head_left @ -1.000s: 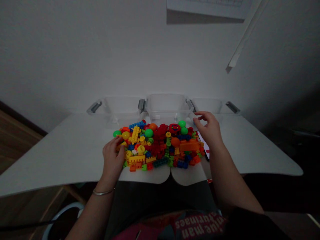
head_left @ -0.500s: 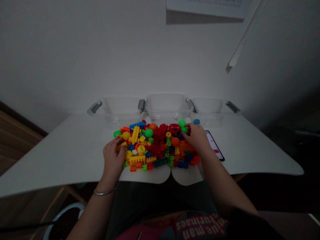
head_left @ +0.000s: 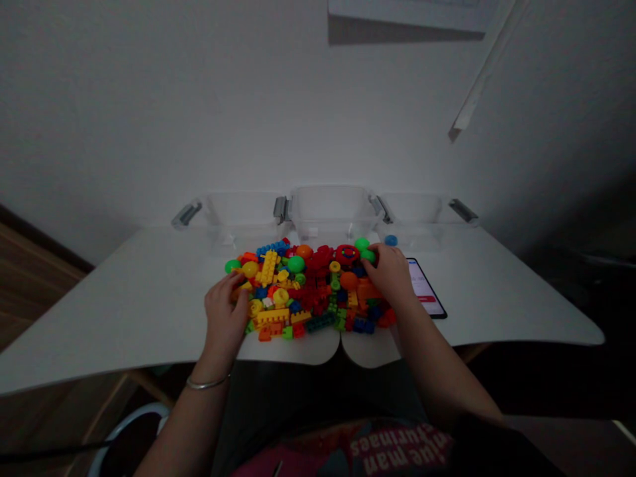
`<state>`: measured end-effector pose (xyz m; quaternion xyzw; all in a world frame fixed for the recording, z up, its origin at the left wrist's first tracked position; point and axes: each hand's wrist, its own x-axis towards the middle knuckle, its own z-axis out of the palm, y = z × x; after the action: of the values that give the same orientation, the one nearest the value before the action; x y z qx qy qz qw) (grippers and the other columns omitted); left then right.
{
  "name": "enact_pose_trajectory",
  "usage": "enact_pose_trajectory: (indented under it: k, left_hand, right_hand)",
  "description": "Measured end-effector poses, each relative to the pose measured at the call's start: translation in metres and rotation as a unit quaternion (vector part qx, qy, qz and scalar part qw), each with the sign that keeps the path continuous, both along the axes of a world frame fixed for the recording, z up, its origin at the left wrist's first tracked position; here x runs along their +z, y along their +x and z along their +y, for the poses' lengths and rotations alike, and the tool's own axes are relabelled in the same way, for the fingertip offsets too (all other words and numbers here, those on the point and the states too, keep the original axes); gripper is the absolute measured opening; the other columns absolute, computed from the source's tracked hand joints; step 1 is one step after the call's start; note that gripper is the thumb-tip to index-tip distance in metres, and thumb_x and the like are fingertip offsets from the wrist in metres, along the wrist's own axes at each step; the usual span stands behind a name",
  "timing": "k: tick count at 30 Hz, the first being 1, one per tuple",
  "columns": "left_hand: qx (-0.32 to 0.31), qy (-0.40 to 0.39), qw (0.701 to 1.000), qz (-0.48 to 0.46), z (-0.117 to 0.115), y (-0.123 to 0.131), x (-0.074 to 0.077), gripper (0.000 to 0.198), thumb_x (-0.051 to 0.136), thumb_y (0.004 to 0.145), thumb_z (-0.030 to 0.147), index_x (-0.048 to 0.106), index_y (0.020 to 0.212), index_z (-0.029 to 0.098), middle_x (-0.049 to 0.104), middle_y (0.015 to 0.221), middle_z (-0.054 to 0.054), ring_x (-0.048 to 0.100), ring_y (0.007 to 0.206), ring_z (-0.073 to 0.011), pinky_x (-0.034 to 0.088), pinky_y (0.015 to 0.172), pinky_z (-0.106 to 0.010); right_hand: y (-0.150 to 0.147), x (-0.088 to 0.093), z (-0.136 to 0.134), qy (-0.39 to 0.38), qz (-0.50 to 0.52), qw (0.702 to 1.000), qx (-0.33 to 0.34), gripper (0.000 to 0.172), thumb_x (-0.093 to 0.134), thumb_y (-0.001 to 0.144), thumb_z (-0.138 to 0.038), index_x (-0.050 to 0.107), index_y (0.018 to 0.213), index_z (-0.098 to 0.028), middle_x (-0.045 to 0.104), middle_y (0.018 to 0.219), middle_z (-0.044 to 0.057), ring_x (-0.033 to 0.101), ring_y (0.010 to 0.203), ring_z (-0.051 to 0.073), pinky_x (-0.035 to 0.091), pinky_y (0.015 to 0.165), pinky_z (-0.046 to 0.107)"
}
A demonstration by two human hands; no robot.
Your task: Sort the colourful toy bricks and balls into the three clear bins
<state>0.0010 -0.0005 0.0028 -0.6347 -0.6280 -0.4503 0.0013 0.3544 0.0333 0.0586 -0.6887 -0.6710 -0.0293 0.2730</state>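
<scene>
A heap of coloured toy building blocks and balls lies on the white table. My left hand [head_left: 226, 308] rests at the heap's left edge, thumb and fingers apart, beside a yellow ball [head_left: 250, 269] and a long yellow block [head_left: 273, 317]. At the right edge, my right hand [head_left: 392, 270] curves its spread fingers against the pieces, close to the green balls [head_left: 367, 256] and an orange ball [head_left: 348, 281]. Neither hand has a piece lifted from the heap. Some blocks are hidden under the fingers of both hands.
Three clear plastic bins stand along the wall: a left bin [head_left: 243, 204], a middle bin [head_left: 330, 199] and a right bin [head_left: 415, 205]. A blue piece [head_left: 391, 240] shows at the right bin. A phone [head_left: 428, 291] lies on the table [head_left: 517, 298] right of my right hand.
Both hands stay almost where they were at the heap. My right forearm has shifted slightly left, so more of the phone shows.
</scene>
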Motion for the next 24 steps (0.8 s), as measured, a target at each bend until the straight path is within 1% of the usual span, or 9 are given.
enact_pose_trajectory:
  k: [3,6,10,13,15,18,21,24]
  left_hand:
    - [0.0,0.0,1.0,0.0,-0.001,0.0,0.0,0.043,0.045,0.09,0.043,0.068,0.113,0.014,0.068,0.127,-0.017,0.061,0.12,-0.0321,0.042,0.109,-0.053]
    - [0.0,0.003,1.0,0.001,0.0,0.0,0.0,0.043,0.045,0.089,0.042,0.068,0.112,0.014,0.068,0.126,-0.017,0.062,0.118,-0.0319,0.042,0.108,-0.053]
    - [-0.001,0.003,1.0,-0.001,0.001,0.0,0.0,0.044,0.045,0.089,0.043,0.068,0.111,0.014,0.068,0.126,-0.018,0.061,0.118,-0.0323,0.042,0.108,-0.054]
    - [0.001,0.002,1.0,-0.004,0.0,0.0,-0.001,0.044,0.045,0.089,0.043,0.068,0.111,0.014,0.068,0.126,-0.018,0.061,0.119,-0.0323,0.042,0.108,-0.054]
    - [0.002,0.001,1.0,-0.005,0.0,-0.001,-0.001,0.043,0.045,0.089,0.043,0.068,0.111,0.014,0.068,0.126,-0.018,0.061,0.118,-0.032,0.042,0.108,-0.054]
    - [0.002,-0.004,1.0,-0.007,0.0,-0.001,-0.002,0.042,0.044,0.089,0.044,0.068,0.11,0.016,0.068,0.126,-0.017,0.061,0.119,-0.0312,0.041,0.109,-0.053]
    - [0.002,-0.008,1.0,-0.006,0.0,-0.002,-0.003,0.042,0.044,0.088,0.044,0.067,0.11,0.018,0.068,0.126,-0.015,0.061,0.12,-0.0309,0.041,0.109,-0.053]
    - [0.001,-0.012,1.0,-0.004,0.0,-0.003,-0.003,0.041,0.044,0.088,0.044,0.067,0.11,0.018,0.068,0.125,-0.014,0.061,0.119,-0.0306,0.042,0.109,-0.053]
  right_hand:
    - [0.005,0.0,-0.004,0.02,0.04,0.999,0.003,0.025,0.06,0.086,-0.032,0.064,0.108,-0.021,0.072,0.104,0.012,0.064,0.104,0.033,0.048,0.094,0.047]
    - [0.011,0.0,-0.005,0.068,0.14,0.988,0.016,0.028,0.058,0.086,-0.036,0.062,0.109,-0.021,0.071,0.108,0.012,0.065,0.102,0.03,0.051,0.093,0.045]
    - [0.027,0.005,0.005,0.123,0.282,0.951,0.022,0.038,0.061,0.083,-0.049,0.059,0.112,-0.024,0.069,0.114,0.01,0.066,0.095,0.024,0.056,0.082,0.039]
    - [0.046,0.015,0.02,0.185,0.338,0.922,0.033,0.044,0.061,0.082,-0.056,0.057,0.112,-0.024,0.068,0.115,0.009,0.067,0.096,0.021,0.057,0.079,0.036]
    - [0.06,0.022,0.031,0.211,0.331,0.919,0.024,0.048,0.058,0.084,-0.059,0.056,0.116,-0.024,0.066,0.116,0.009,0.067,0.094,0.02,0.057,0.077,0.036]
    - [0.079,0.031,0.044,0.22,0.285,0.933,0.004,0.048,0.057,0.087,-0.058,0.057,0.12,-0.024,0.066,0.118,0.011,0.067,0.094,0.021,0.057,0.077,0.038]
    - [0.09,0.037,0.053,0.206,0.248,0.947,-0.002,0.046,0.056,0.088,-0.055,0.06,0.121,-0.022,0.067,0.119,0.012,0.068,0.094,0.022,0.057,0.079,0.04]
    - [0.092,0.04,0.06,0.173,0.231,0.957,0.008,0.044,0.056,0.087,-0.05,0.064,0.119,-0.021,0.069,0.12,0.012,0.069,0.094,0.024,0.058,0.08,0.041]
